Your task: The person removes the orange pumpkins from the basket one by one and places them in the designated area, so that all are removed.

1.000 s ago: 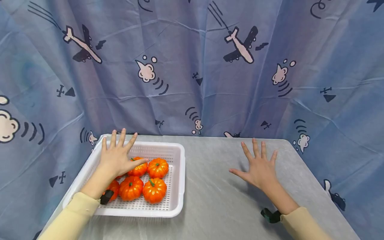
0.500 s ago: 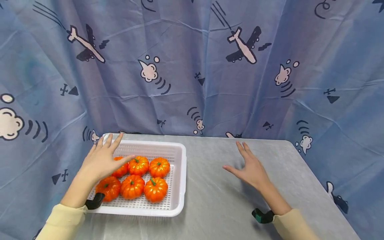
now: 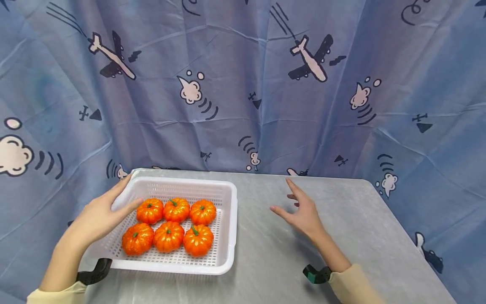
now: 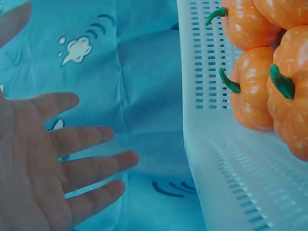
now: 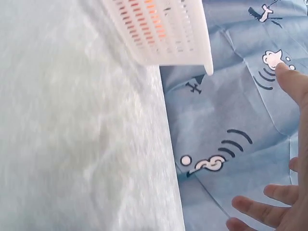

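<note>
Several small, glossy orange pumpkins (image 3: 168,237) with green stems lie in two rows in a white plastic basket (image 3: 230,219) with slotted walls. My left hand (image 3: 95,217) is over the basket's left side, fingers straight and thumb pointing in toward the pumpkins. In the left wrist view its spread fingers (image 4: 86,134) hold nothing, apart from the basket wall. My right hand (image 3: 305,213) hovers above the table right of the basket, fingers relaxed, holding nothing. The right wrist view shows part of that hand (image 5: 288,207) at the right edge, with the basket's outer wall at the top.
A grey table (image 3: 262,253) carries the basket on its left half. Behind it hangs a blue curtain (image 3: 228,50) printed with planes and clouds. Dark straps (image 3: 318,273) are worn at both wrists.
My left hand has swung left and turned, uncovering the pumpkins beneath it. The right hand has moved left toward the basket and turned sideways. The basket and pumpkins stay put.
</note>
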